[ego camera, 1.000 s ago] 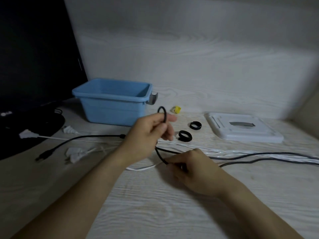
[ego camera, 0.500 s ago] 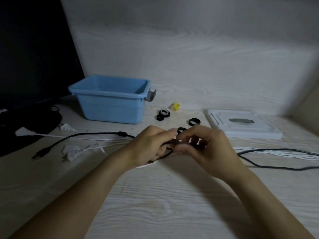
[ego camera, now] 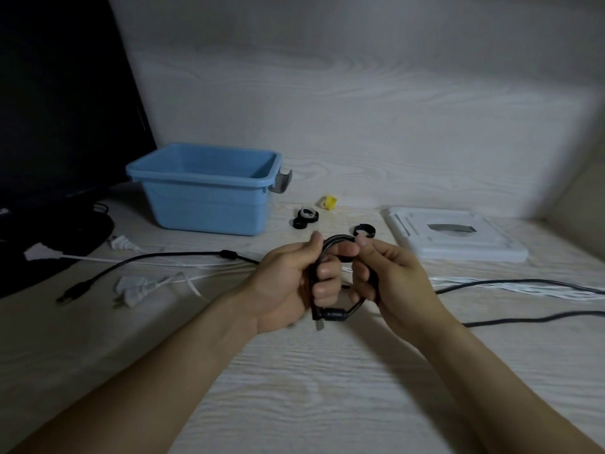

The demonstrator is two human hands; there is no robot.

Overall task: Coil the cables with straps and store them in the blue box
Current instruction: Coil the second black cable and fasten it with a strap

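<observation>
My left hand (ego camera: 291,283) grips a small loop of the black cable (ego camera: 337,312), its fingers curled round the strands; the ferrite bead and plug end hang below it. My right hand (ego camera: 389,280) pinches the same loop at its top right. The rest of the black cable trails right across the table and left to a plug near the monitor. The blue box (ego camera: 206,191) stands open at the back left. Black strap rolls (ego camera: 305,217) and another black strap roll (ego camera: 364,230) lie behind my hands, with a yellow strap (ego camera: 329,202).
White cables with plugs (ego camera: 137,286) lie to the left and run right under the black cable. The box's white lid (ego camera: 455,237) rests at the back right. A dark monitor (ego camera: 59,93) and its base fill the left side.
Both hands rose off the table and came together, bending the black cable into a loop. The strap my left hand held a second ago now lies by the box.
</observation>
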